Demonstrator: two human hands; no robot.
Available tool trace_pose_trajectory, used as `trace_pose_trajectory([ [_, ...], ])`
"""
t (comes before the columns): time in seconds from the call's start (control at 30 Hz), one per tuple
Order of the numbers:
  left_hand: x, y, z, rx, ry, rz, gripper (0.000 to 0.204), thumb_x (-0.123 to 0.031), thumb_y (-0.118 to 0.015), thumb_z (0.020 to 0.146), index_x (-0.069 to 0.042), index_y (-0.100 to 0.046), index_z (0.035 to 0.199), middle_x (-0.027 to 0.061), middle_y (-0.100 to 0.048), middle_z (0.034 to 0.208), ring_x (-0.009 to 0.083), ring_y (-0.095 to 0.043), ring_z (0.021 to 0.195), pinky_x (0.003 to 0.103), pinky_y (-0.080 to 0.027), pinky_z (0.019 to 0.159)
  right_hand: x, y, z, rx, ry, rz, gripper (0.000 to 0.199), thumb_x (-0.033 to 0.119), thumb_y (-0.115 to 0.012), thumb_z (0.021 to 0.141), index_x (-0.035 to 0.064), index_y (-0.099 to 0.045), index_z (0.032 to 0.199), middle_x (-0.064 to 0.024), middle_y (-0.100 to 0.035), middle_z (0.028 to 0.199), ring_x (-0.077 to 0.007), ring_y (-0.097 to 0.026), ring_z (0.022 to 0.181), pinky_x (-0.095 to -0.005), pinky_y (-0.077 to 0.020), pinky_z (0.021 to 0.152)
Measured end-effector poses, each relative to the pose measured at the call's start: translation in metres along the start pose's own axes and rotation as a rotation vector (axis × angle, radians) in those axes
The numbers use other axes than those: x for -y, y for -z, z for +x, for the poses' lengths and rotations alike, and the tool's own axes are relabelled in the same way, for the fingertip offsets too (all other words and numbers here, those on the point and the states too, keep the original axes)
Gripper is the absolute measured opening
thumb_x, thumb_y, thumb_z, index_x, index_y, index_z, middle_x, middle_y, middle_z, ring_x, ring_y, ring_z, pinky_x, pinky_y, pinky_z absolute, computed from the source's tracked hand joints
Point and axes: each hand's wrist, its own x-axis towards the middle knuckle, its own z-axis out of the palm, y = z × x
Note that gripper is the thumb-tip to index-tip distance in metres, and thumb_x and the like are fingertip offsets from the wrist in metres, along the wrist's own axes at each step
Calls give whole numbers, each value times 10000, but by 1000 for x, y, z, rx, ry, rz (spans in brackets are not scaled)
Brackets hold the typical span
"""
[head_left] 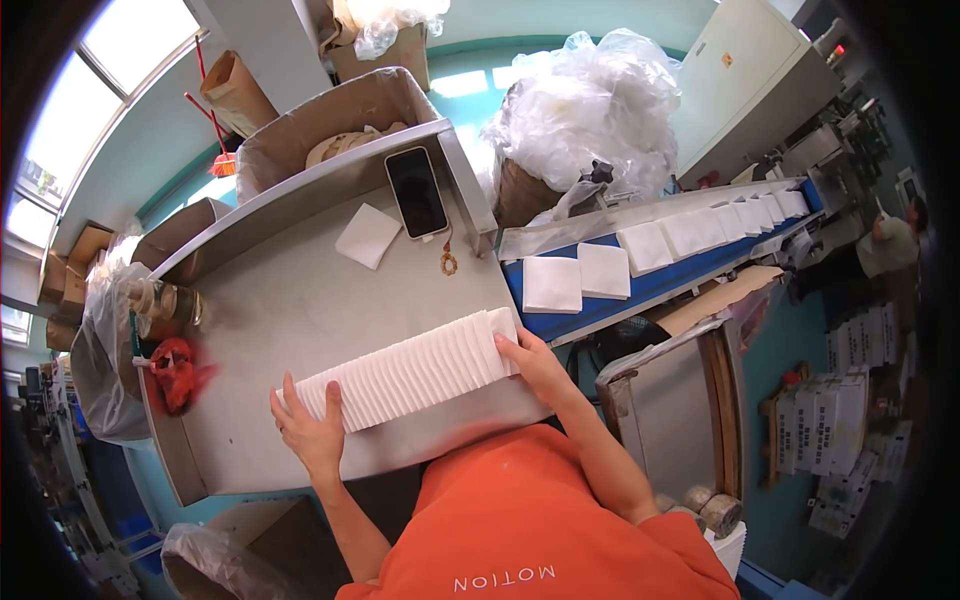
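Observation:
A long row of white folded napkins (420, 372) stands on edge, packed face to face, slanting across the grey metal table (280, 290) in front of me. My left hand (312, 428) is around the row's left end, thumb on the near side and fingers at the far side and end. At the right end, my right hand (535, 370) grips the last napkins, its thumb on top and the other fingers partly hidden. A single napkin (368, 236) lies flat beyond the row, beside a dark-screened phone (416, 192) with a beaded charm (449, 262).
To the right, a blue conveyor belt (606, 309) carries several white folded napkins (645, 247). Raised metal edges border the table. A red plastic bag (172, 375) sits at its left. Behind are a cardboard box (340, 115) and heaped clear plastic (600, 105). A person (890, 245) is far right.

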Motion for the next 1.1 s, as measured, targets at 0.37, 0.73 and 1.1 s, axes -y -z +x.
trace_pose_trajectory([
  [0.37, 2, -3, -2, 9, 11, -4, 739, -543, -615, 857, -100, -399, 1408, 280, -320, 1416, 483, -415, 1225, 533, -357, 1011, 16, 5, -14, 22, -100, -170, 507, 292, -637, 917, 58, -458, 1330, -56, -590, 1142, -93, -550, 999, -275, -492, 712],
  [0.73, -9, -1, -6, 59, -8, -43, 751, -550, -614, 857, -90, -395, 1409, 273, -314, 1424, 483, -400, 1237, 536, -351, 1015, 14, 23, -13, -132, -47, 54, 442, 425, -562, 953, 1, -585, 1075, -81, -632, 923, -133, -610, 877, -257, -496, 706],
  [1.1, -17, -6, -10, 3, 34, -19, 764, -568, -623, 842, -94, -410, 1402, 266, -303, 1432, 471, -420, 1219, 532, -352, 1008, 7, 34, -16, 126, -258, -21, 330, 190, -620, 917, 8, -582, 1190, -66, -635, 1063, -155, -620, 851, -275, -497, 690],
])
